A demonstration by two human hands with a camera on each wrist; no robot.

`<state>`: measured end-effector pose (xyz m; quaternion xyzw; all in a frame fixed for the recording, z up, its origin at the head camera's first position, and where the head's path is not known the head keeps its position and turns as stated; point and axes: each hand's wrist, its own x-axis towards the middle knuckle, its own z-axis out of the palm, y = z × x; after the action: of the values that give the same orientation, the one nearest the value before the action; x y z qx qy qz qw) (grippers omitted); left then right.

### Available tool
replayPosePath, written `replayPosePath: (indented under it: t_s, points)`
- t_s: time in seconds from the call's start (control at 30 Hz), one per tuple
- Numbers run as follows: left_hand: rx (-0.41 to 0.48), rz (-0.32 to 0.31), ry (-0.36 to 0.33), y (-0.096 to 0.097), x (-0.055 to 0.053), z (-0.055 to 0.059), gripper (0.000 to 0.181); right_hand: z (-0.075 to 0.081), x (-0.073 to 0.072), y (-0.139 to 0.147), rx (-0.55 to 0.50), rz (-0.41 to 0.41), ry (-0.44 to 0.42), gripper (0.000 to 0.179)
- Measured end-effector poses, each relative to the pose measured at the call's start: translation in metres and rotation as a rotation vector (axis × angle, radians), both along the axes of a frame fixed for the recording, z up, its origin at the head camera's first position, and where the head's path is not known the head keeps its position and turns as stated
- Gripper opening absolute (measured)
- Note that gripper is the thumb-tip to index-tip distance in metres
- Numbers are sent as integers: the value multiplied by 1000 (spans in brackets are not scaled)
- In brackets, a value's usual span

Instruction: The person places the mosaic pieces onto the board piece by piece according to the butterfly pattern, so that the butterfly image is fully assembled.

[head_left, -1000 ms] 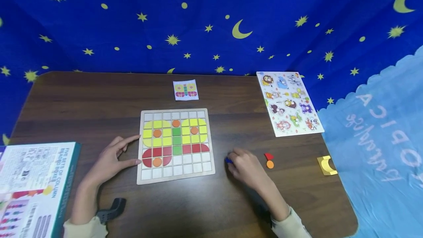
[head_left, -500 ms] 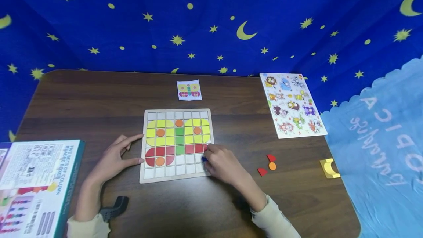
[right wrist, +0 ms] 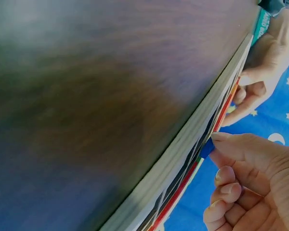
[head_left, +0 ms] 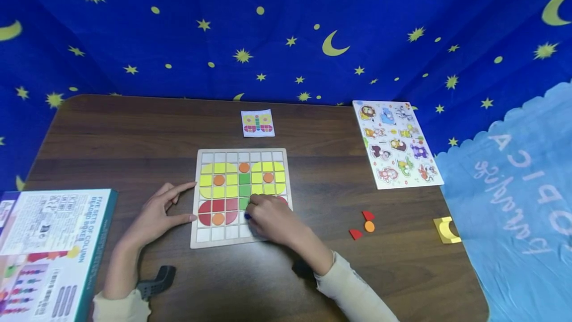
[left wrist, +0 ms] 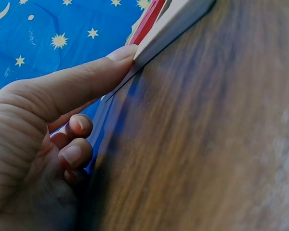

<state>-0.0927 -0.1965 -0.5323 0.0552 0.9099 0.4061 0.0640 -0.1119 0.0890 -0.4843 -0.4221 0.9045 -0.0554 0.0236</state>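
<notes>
A wooden grid board lies on the table with yellow, red, green and orange pieces set in a butterfly pattern. My right hand is over its lower middle, pinching a small blue piece between thumb and index finger. In the head view the blue piece sits just below the green column, mostly covered by the fingers. The same hand hides part of the red row on the right. At the board's left edge, my left hand touches the frame with thumb and index finger extended; its other fingers are bent in the left wrist view.
Two red quarter-round pieces and an orange disc lie right of the board. Behind it is a small butterfly picture card. An animal puzzle, a yellow piece and a box stand farther out.
My right hand has carried the blue piece leftward from the table onto the board. A red piece that it hid is now visible. The left hand has stayed at the board's edge.
</notes>
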Motion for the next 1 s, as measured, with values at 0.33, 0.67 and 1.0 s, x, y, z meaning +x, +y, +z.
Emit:
replayPosePath:
  t_s: [0.33, 0.67, 1.0]
  points:
    - [-6, 1, -24, 0, 0, 0, 74, -3, -3, -11, -7, -2, -29, 9]
    - [7, -4, -17, -1, 0, 1, 73, -3, -3, -14, -43, -47, -3, 8]
    - [4, -5, -12, 0, 0, 1, 73, -1, 0, -14, -29, -59, 10, 9]
